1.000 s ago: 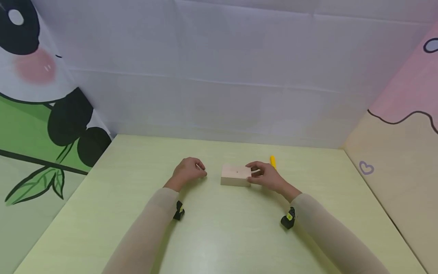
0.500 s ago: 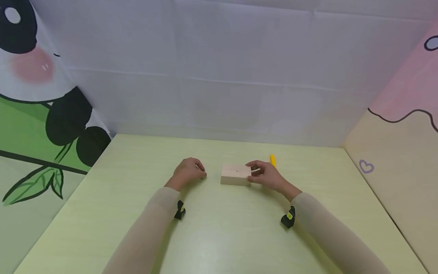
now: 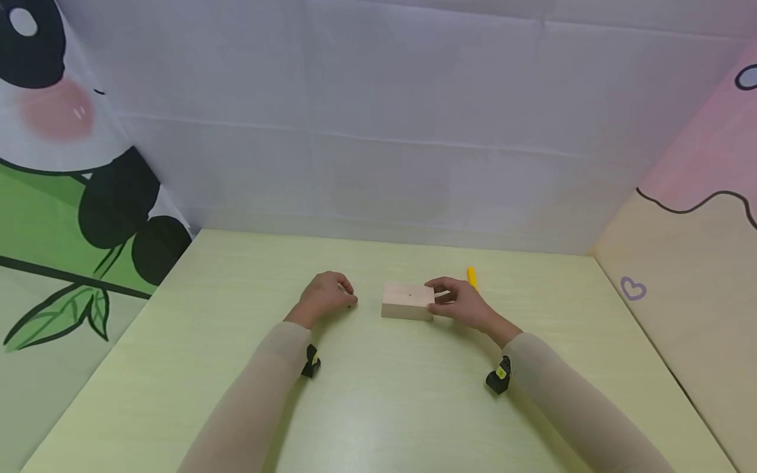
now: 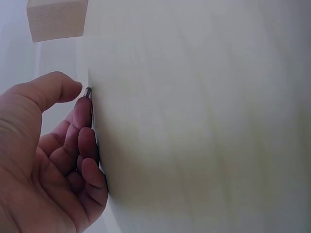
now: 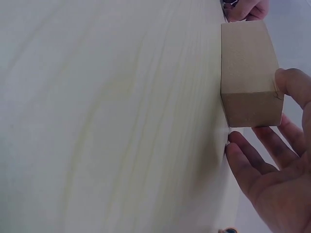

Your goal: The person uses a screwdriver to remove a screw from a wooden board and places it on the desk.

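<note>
A pale wooden block (image 3: pixel 407 301) with a small dark hole in its top lies on the table. My right hand (image 3: pixel 464 305) grips the block's right end, thumb at the front corner and index finger at the back one. In the right wrist view, other fingers (image 5: pixel 240 162) rest beside the block at the tabletop. My left hand (image 3: pixel 325 297) rests on the table left of the block, fingers loosely curled. A small metal screw (image 4: pixel 87 91) pokes out by its index fingertip, with a gap between thumb and index finger. The rest of the screw is hidden by the fingers.
A slim yellow handle-like object (image 3: pixel 471 277) lies behind my right hand, which partly hides it. A white sheet (image 3: pixel 378 164) stands along the table's back edge. Printed panels border the left and right sides of the pale table (image 3: pixel 378 394).
</note>
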{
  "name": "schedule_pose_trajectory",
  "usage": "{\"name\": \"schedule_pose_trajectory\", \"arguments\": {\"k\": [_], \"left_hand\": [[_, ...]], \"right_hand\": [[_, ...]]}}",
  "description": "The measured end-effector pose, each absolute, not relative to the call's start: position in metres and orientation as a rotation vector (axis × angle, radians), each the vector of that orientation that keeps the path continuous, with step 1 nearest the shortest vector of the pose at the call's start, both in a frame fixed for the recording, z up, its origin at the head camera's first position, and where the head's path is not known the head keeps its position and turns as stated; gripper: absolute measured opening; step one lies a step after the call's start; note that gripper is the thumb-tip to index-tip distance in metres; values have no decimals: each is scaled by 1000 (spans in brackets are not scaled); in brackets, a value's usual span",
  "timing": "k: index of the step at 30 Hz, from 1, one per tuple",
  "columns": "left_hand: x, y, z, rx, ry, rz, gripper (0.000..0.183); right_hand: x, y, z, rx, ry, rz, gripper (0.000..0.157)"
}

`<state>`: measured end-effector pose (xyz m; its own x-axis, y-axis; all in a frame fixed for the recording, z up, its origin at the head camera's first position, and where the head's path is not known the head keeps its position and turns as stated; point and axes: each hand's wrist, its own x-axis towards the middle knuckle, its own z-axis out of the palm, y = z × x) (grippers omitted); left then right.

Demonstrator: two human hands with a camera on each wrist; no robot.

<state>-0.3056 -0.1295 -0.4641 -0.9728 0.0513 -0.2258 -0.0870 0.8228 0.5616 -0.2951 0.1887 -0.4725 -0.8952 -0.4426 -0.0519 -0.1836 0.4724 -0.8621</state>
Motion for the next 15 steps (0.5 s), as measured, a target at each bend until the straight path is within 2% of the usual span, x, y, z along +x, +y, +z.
{"name": "schedule_pose_trajectory", "arguments": {"k": [10, 15], "left_hand": [[-306, -133, -464, -27, 2769, 906, 20], [-308, -135, -462, -48, 2795, 1000, 22]], "right_hand": [[-296, 188, -469, -588, 2466, -1343, 46], [-301, 191, -465, -681, 2475, -1299, 50]]}}
